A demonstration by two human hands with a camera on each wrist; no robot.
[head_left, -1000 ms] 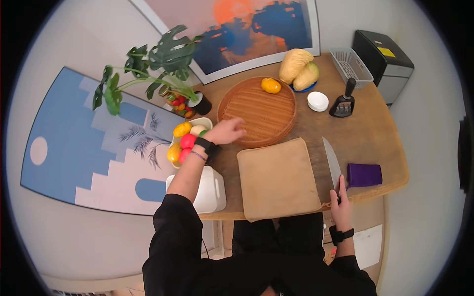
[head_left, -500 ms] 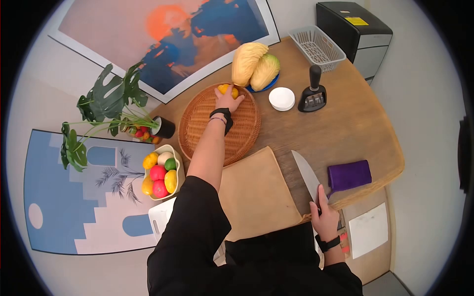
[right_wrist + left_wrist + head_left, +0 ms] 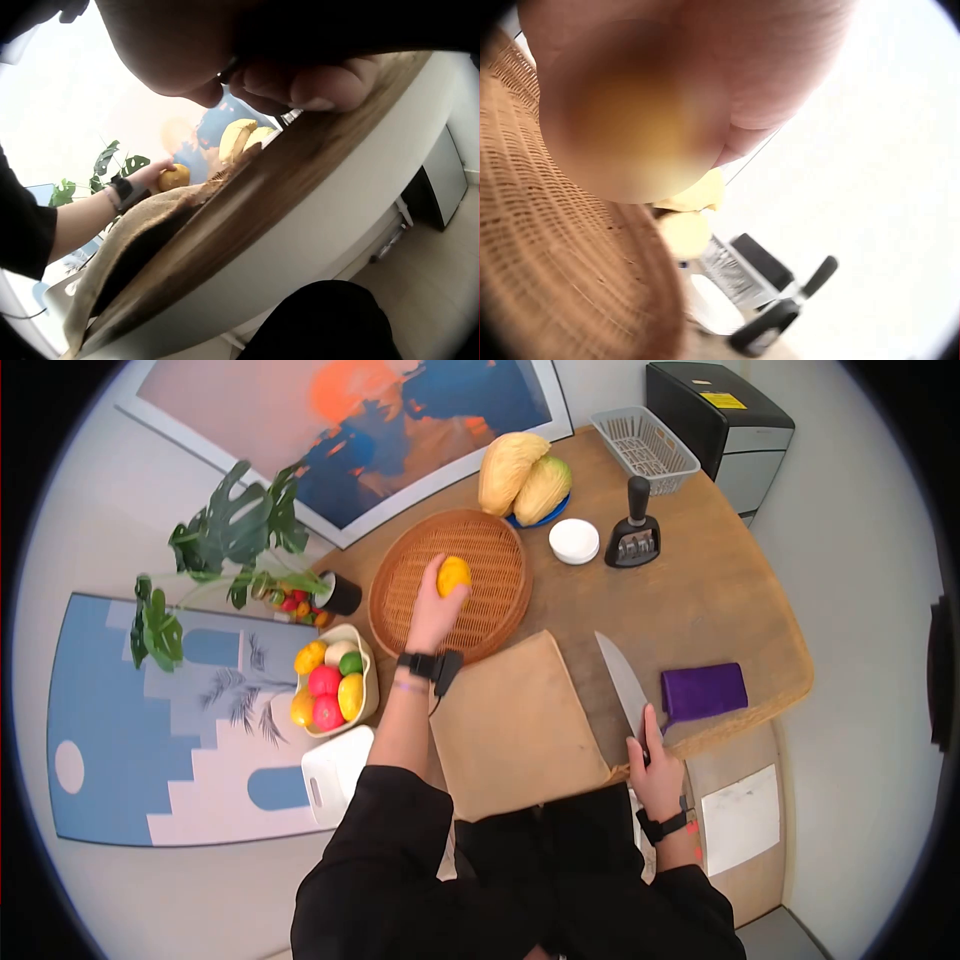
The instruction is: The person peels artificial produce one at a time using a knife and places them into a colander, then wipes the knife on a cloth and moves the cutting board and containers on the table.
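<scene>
In the head view my left hand (image 3: 432, 612) grips a round yellow-orange fruit (image 3: 454, 574) above the round wicker tray (image 3: 490, 622). The left wrist view shows this fruit (image 3: 634, 124) blurred and close up, under the palm, beside the woven tray wall. At the front right edge of the table, my right hand (image 3: 658, 780) holds a kitchen knife (image 3: 622, 678) by its handle, index finger stretched along it. Its blade points away from the body. A tan cloth (image 3: 515, 735) lies flat between the two hands, over the table's front edge.
Left of the tray stands a cream bowl (image 3: 374, 682) of colourful fruit, with a white container (image 3: 335, 775) nearer me. Napa cabbages (image 3: 512, 475), white dishes (image 3: 574, 542), a knife sharpener (image 3: 635, 542) and a grey basket (image 3: 655, 455) line the back. A purple cloth (image 3: 704, 691) lies right of the knife.
My left hand reached across the tray, took hold of the yellow-orange fruit at its far side and has brought it back toward me. My right hand keeps its hold on the knife.
</scene>
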